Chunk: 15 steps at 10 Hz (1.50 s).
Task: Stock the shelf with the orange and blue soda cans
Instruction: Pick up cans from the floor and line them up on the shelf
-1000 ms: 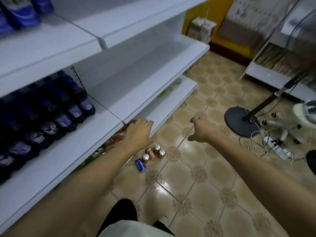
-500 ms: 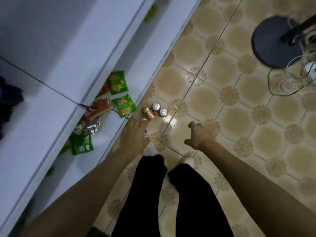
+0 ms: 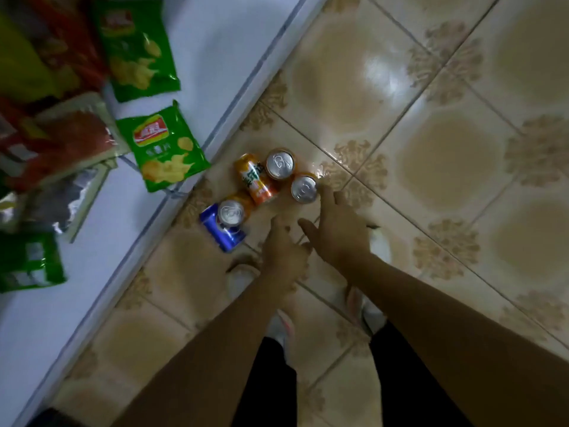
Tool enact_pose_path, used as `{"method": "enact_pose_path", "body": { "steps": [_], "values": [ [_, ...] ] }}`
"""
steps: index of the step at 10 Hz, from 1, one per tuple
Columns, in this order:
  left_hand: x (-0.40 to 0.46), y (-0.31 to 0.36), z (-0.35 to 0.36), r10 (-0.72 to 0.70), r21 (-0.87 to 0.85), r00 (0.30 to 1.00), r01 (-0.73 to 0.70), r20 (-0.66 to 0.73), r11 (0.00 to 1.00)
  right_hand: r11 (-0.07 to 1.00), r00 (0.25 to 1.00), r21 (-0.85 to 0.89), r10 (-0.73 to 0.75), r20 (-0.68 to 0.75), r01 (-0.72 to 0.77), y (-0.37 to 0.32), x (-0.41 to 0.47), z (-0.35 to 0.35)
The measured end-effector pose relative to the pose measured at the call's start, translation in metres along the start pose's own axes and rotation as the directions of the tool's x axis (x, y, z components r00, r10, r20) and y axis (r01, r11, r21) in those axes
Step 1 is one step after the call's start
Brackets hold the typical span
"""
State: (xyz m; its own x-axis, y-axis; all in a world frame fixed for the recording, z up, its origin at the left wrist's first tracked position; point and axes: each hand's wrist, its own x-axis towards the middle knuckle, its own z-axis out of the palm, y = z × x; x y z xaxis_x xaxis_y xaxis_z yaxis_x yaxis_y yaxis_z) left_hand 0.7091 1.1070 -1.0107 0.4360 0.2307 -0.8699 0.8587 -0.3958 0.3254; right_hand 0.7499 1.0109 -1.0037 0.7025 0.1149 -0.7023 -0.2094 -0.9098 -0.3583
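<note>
Five cans (image 3: pixel 261 186) clustered on tiled floor (image 3: pixel 431 149) just beside bottom shelf (image 3: pixel 197 75) edge: orange ones, blue one (image 3: pixel 222 231) lying. Open floor rightward. Left hand (image 3: pixel 284 257) and right hand (image 3: pixel 337 229) released, fingers spread; right fingertip touching can top (image 3: pixel 304 188).

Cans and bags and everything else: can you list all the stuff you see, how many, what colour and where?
Standing cans: three, orange with silver tops, on the floor.
Lying orange can: one, among them.
Blue can: one, lying beside the nearest standing can.
Green chip bags: two clear ones, on the white bottom shelf.
Red packets: count unclear, left of them.
Floor tiles: beige, patterned.
Left hand: open, reaching.
Right hand: open, fingertip at one can.
</note>
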Motion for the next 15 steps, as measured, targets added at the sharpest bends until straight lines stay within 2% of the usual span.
{"method": "enact_pose_path", "body": {
  "steps": [1,2,3,4,5,6,7,8,10,11,12,13,14,15],
  "values": [
    [0.047,-0.005,0.027,0.009,-0.073,0.997,-0.015,-0.083,0.997,0.995,0.998,0.087,-0.040,-0.042,0.043,0.003,0.061,0.031],
    [0.072,-0.020,0.043,0.022,-0.104,0.997,-0.030,-0.074,0.994,0.999,0.999,0.006,-0.042,-0.023,0.042,0.005,0.095,0.050],
    [0.065,-0.034,0.044,-0.037,-0.134,0.999,0.035,-0.008,0.990,0.999,0.999,0.006,-0.044,0.007,0.044,0.010,0.091,0.047],
    [0.030,-0.036,0.031,-0.075,-0.104,0.996,0.078,0.041,0.992,0.997,0.997,0.071,-0.040,0.073,0.035,0.010,0.048,0.018],
    [-0.025,-0.018,0.003,0.067,0.054,0.997,-0.065,-0.033,0.996,0.975,0.983,0.180,-0.153,0.103,0.133,0.000,-0.023,-0.029],
    [-0.096,0.012,-0.043,0.311,0.161,0.945,-0.293,-0.103,0.942,0.863,0.958,0.484,-0.245,0.151,0.145,-0.026,-0.101,-0.105],
    [-0.175,0.047,-0.094,0.507,0.205,0.852,-0.477,-0.129,0.855,0.761,0.962,0.643,-0.228,0.148,0.082,-0.056,-0.166,-0.186],
    [-0.253,0.093,-0.143,0.517,0.197,0.835,-0.483,-0.187,0.853,0.695,0.957,0.711,-0.266,0.113,0.109,-0.091,-0.215,-0.255],
    [-0.401,0.163,-0.213,0.488,-0.045,0.810,-0.528,-0.326,0.848,0.630,0.951,0.751,-0.308,0.008,0.198,-0.161,-0.314,-0.367],
    [-0.471,0.182,-0.232,0.349,-0.498,0.901,-0.434,-0.260,0.751,0.538,0.950,0.817,-0.310,-0.036,0.206,-0.177,-0.357,-0.404],
    [-0.527,0.193,-0.240,0.279,-0.835,0.955,-0.235,-0.102,0.498,0.432,0.955,0.886,-0.294,-0.041,0.171,-0.188,-0.390,-0.421],
    [-0.572,0.195,-0.242,0.334,-0.934,0.941,-0.164,-0.051,0.319,0.384,0.918,0.909,-0.397,0.002,0.164,-0.209,-0.419,-0.422],
    [-0.607,0.190,-0.244,0.365,-0.951,0.921,-0.225,-0.136,0.212,0.371,0.833,0.903,-0.553,0.029,0.215,-0.238,-0.445,-0.425],
    [-0.631,0.178,-0.249,0.305,-0.845,0.859,-0.484,-0.410,0.226,0.392,0.748,0.872,-0.662,0.047,0.292,-0.270,-0.470,-0.432]
  ]
}}
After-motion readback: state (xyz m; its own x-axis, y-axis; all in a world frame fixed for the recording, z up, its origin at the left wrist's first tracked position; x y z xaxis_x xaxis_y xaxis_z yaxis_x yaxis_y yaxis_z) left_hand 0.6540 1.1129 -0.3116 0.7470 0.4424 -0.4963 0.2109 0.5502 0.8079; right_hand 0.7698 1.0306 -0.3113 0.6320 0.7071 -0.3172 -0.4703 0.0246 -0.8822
